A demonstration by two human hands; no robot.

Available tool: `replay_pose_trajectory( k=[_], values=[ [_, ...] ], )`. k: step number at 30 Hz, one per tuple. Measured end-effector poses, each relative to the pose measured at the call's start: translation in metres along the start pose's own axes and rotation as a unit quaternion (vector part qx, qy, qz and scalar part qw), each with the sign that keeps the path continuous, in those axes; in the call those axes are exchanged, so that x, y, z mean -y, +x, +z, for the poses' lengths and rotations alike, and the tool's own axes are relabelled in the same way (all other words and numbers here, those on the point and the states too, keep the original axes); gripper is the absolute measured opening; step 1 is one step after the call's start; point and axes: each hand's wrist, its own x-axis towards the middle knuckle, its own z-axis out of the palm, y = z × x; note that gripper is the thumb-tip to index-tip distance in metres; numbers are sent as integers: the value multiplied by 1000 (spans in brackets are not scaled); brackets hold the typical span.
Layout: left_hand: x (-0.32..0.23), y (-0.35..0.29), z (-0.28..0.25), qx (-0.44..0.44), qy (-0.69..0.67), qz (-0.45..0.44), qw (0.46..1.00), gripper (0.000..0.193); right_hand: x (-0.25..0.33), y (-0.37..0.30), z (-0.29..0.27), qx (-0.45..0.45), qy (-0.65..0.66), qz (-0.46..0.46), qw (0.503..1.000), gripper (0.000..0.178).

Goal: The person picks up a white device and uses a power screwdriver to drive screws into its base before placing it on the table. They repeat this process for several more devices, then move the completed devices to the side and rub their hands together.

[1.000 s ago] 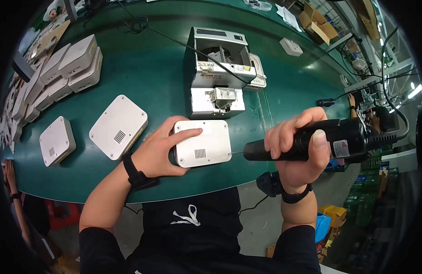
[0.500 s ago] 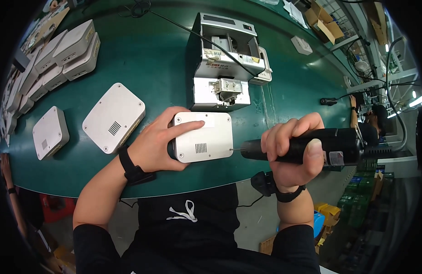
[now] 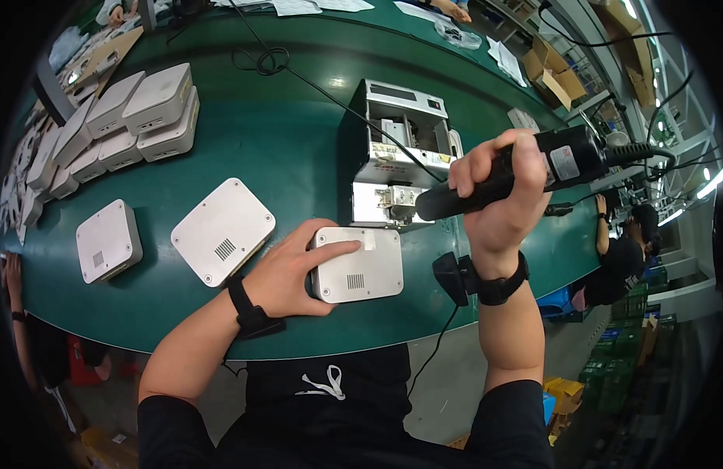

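Note:
My left hand (image 3: 287, 270) lies around the left side of a white, rounded square plastic box (image 3: 381, 273), its index finger stretched across the top. Vent slots and corner screw holes show on that face. In my right hand (image 3: 498, 195) is a black corded electric screwdriver (image 3: 565, 160), raised off the box. Its nose points left, beside the front of a silver screw feeder (image 3: 364, 195); the bit tip cannot be made out. Two similar white boxes, a larger one (image 3: 220, 223) and a smaller one (image 3: 107, 242), lie to the left.
Stacked white boxes (image 3: 162, 102) fill the far left of the green table (image 3: 275, 156). A black cable (image 3: 322, 90) runs across the feeder. Another black screwdriver (image 3: 559, 209) lies right. Co-workers' hands show at the left edge and top; another person (image 3: 623, 254) is at right.
The screwdriver has lifted from the box's lower right corner and moved up to the feeder's front. My left hand stays on the box. The whole view has shifted slightly.

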Motion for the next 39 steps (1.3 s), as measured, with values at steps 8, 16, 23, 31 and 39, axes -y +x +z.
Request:
replay_pose_trajectory(
  k=[8,16,23,31,39],
  values=[
    [6,-3,-1,-6,-13,0,1000,81,21,-47,3,58,98,98,989,38],
    [7,-4,2,-14,15,-7,1000,79,53,-78,19,69,74,189,977,52],
    [4,-2,2,-21,28,-12,999,75,43,-88,15,73,83,226,968,53],
    [5,-2,4,-32,28,-11,999,74,38,-91,21,76,22,171,982,49],
    [3,-4,5,-3,20,31,999,75,28,-47,11,63,69,53,994,35]
  ],
)
